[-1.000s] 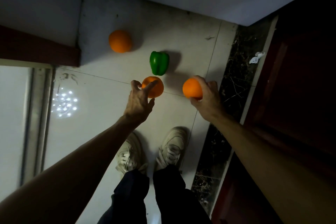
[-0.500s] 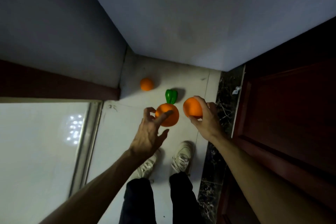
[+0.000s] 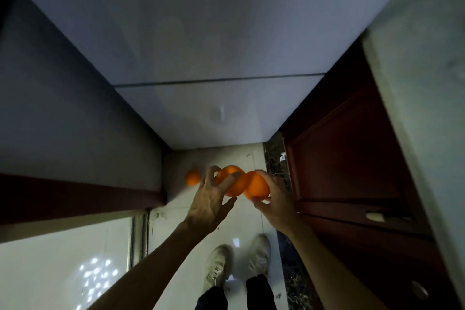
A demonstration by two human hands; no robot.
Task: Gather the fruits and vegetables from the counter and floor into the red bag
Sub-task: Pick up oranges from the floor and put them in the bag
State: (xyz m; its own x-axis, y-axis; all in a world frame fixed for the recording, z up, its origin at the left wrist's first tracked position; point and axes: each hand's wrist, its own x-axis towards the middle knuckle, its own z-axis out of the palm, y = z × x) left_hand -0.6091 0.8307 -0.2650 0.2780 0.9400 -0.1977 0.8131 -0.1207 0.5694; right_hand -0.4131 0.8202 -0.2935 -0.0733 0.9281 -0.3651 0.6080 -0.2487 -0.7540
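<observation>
My left hand [image 3: 210, 202] grips an orange [image 3: 232, 184], fingers curled over its left side. My right hand [image 3: 275, 202] holds a second orange [image 3: 256, 185] right beside it; the two fruits touch. Both hands are raised well above the floor. A third orange [image 3: 193, 177] lies on the pale floor tiles in the far corner, just left of my left fingers. The green pepper is hidden behind my hands and the held oranges. The red bag is not in view.
Grey walls [image 3: 201, 45] meet at the corner ahead. A dark red cabinet door [image 3: 352, 158] runs along the right under a pale counter edge [image 3: 427, 83]. My white shoes [image 3: 216, 267] stand on the glossy floor, beside a dark marble strip [image 3: 274, 158].
The view has risen away from the floor as I stood up. Both hands lifted their oranges and came together until the fruits touch. The green pepper is now covered by them.
</observation>
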